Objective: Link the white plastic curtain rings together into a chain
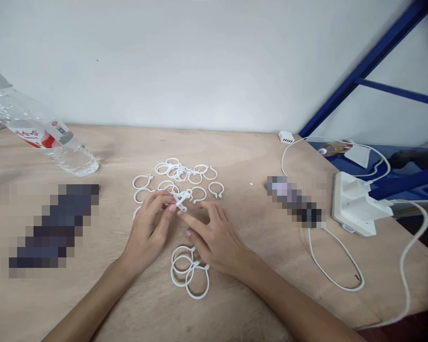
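My left hand (pixel 148 228) pinches a small white plastic piece (pixel 181 200) between thumb and fingers; its exact kind I cannot make out. Beside it is my right hand (pixel 216 237), fingers spread and bent, with the index fingertip close to the piece; whether it touches cannot be told. Just beyond the hands lie several thin white plastic rings (pixel 216 189), each with a small gap or tab, some overlapping. Nearer to me, a small group of similar rings (pixel 198 298) lies between my forearms, partly under the right hand's thumb side.
On the left stand a clear water bottle (pixel 74 159) and a dark blurred-out object (pixel 57 223). To the right are another blurred object (pixel 294 202), a white power strip (pixel 353 209) with plugs, a small white adapter (pixel 286 137) and looping white cables (pixel 408 266). A blue metal frame (pixel 356 78) rises behind.
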The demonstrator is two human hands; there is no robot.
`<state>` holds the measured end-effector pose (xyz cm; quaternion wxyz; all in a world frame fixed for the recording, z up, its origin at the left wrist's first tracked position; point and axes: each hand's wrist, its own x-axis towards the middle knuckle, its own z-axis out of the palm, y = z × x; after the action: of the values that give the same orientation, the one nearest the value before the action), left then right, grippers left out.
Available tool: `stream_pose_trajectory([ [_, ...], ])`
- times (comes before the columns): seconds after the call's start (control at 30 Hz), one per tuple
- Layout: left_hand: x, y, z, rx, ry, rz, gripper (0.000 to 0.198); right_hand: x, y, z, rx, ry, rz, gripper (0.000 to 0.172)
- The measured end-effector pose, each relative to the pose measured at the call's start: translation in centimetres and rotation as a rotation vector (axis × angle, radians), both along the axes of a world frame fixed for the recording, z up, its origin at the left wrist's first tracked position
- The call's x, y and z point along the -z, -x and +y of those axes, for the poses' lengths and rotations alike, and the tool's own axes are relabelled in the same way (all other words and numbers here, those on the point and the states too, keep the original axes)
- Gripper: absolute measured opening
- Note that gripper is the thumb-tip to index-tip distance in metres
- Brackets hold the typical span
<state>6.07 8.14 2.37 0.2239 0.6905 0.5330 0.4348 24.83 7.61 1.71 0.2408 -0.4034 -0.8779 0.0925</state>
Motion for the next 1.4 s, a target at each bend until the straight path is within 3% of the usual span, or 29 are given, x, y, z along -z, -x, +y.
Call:
stream_pose_trajectory([
  [0.2,-0.5,0.2,-0.1,-0.019,0.02,0.005,0.017,-0.2,1.4,1.3,-0.04,0.046,-0.039,0.039],
  [0.37,-0.5,0.4,-0.2,-0.005,0.127,-0.233,0.015,0.3,1.8,3.1,0.142,0.091,-0.013,0.028],
  [0.57,-0.2,0.6,0.0,-0.142,0.145,-0.576,0.018,1.0,0.8,4.4,0.343,0.171,0.053,0.044],
  [0.7,-0.8,0.5,0.2,-0.203,0.185,-0.489,0.021,1.0,0.5,4.3,0.312,0.117,0.181,0.037],
  [0.83,-0.7,0.3,0.3,-0.183,0.22,-0.494,0.022,0.7,1.1,3.5,0.198,0.091,0.353,0.027],
  [0.97,-0.3,0.1,0.3,-0.089,0.245,-0.602,0.023,0.5,1.9,2.8,0.102,0.161,0.41,0.037],
  [1.03,-0.3,-0.1,0.2,-0.034,0.255,-0.607,0.022,0.6,2.1,2.7,0.096,0.166,0.398,0.035],
  [1.17,-0.8,-0.4,0.0,0.015,0.233,-0.519,0.019,0.8,2.1,3.0,0.121,0.124,0.385,0.009],
  [1.4,-0.9,0.0,0.1,-0.014,0.196,-0.365,0.021,0.5,1.7,3.1,0.149,0.063,0.54,0.014],
])
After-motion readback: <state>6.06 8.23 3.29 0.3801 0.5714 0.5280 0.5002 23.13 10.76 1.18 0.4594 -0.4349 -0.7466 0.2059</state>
